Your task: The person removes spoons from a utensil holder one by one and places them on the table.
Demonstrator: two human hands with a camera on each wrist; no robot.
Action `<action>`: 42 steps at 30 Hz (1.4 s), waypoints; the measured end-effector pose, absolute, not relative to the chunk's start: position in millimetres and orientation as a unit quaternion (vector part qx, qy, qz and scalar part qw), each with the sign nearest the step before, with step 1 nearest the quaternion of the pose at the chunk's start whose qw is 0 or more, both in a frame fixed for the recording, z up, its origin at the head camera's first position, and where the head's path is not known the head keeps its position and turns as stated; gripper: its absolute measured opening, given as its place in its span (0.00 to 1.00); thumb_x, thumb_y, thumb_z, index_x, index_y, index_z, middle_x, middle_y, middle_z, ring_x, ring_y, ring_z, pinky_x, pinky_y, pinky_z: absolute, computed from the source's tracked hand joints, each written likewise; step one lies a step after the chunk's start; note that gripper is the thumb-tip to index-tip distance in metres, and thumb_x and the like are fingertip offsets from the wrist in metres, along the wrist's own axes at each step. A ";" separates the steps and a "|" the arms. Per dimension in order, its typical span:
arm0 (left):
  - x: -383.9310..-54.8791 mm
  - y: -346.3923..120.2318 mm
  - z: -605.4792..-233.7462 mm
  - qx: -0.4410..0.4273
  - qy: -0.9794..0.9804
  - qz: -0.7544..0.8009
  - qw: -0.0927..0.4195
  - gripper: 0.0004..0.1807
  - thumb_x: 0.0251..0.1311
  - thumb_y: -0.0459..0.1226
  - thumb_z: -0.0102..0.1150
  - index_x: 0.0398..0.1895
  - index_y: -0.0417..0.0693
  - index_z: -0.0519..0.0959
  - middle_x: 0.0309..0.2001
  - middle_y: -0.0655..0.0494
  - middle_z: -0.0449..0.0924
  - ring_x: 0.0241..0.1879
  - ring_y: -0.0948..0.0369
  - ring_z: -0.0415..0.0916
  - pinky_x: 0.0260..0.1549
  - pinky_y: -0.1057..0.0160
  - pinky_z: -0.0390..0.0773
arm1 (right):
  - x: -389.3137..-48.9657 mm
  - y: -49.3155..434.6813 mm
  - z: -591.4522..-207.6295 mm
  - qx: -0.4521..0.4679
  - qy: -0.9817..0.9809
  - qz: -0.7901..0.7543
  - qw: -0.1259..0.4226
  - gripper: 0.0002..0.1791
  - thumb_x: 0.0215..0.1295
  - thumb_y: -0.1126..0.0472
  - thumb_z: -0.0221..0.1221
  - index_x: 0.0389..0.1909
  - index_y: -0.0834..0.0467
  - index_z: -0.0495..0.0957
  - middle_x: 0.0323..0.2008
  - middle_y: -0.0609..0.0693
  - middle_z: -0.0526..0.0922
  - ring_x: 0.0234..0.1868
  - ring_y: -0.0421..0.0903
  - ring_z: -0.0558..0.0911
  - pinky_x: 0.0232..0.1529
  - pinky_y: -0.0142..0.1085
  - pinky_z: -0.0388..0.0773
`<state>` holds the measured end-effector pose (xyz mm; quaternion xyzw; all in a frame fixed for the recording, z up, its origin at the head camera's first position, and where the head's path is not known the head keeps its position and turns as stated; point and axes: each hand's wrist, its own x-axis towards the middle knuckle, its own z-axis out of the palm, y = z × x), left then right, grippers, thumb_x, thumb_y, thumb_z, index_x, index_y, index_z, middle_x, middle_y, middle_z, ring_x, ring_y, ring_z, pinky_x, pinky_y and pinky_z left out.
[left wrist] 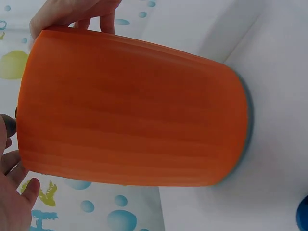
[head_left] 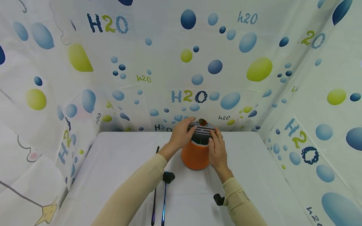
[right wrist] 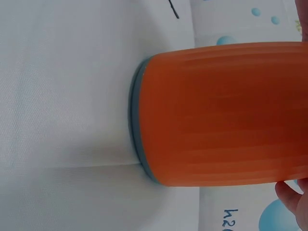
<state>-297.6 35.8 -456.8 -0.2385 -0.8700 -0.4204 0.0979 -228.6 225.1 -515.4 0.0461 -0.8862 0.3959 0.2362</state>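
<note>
An orange utensil holder (head_left: 195, 156) with a grey base and a dark top with parallel slots stands upright near the back of the table. A dark brown rounded thing (head_left: 202, 121) shows at its top rear. My left hand (head_left: 181, 132) holds its upper left rim, thumb in front and a finger reaching behind. With fingers bent against the upper right side, my right hand (head_left: 217, 152) grips it too. The left wrist view shows the holder's orange side (left wrist: 134, 110) between both hands; the right wrist view shows its grey base rim (right wrist: 135, 115) low over the cloth.
Two long thin shiny sticks, one dark (head_left: 154, 201) and one bluish (head_left: 164, 202), lie on the white table (head_left: 121, 175) beside my left forearm. Patterned cloth walls (head_left: 158, 59) rise behind and on both sides. A black device (head_left: 218, 199) sits at my right wrist.
</note>
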 end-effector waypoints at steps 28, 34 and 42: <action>-311.1 69.5 -429.9 -0.277 -0.899 -0.338 0.034 0.14 0.78 0.36 0.53 0.61 0.46 0.80 0.57 0.50 0.84 0.55 0.54 0.81 0.59 0.52 0.80 | -228.3 226.5 -516.2 0.045 -0.890 0.385 0.242 0.28 0.84 0.49 0.39 0.77 0.54 0.67 0.82 0.51 0.58 0.70 0.62 0.69 0.63 0.63 0.73; -309.4 70.5 -428.8 -0.261 -0.903 -0.340 0.039 0.12 0.78 0.37 0.53 0.57 0.51 0.82 0.52 0.53 0.87 0.51 0.55 0.83 0.55 0.51 0.82 | -226.3 227.2 -516.1 0.044 -0.891 0.385 0.235 0.28 0.84 0.49 0.39 0.78 0.53 0.66 0.82 0.49 0.56 0.71 0.61 0.69 0.63 0.63 0.73; -306.1 68.0 -425.7 -0.262 -0.897 -0.348 0.072 0.11 0.77 0.37 0.55 0.53 0.51 0.85 0.50 0.55 0.89 0.49 0.57 0.86 0.53 0.54 0.84 | -224.9 227.2 -517.6 0.049 -0.889 0.387 0.241 0.27 0.85 0.49 0.40 0.78 0.53 0.66 0.82 0.51 0.57 0.72 0.61 0.68 0.64 0.63 0.72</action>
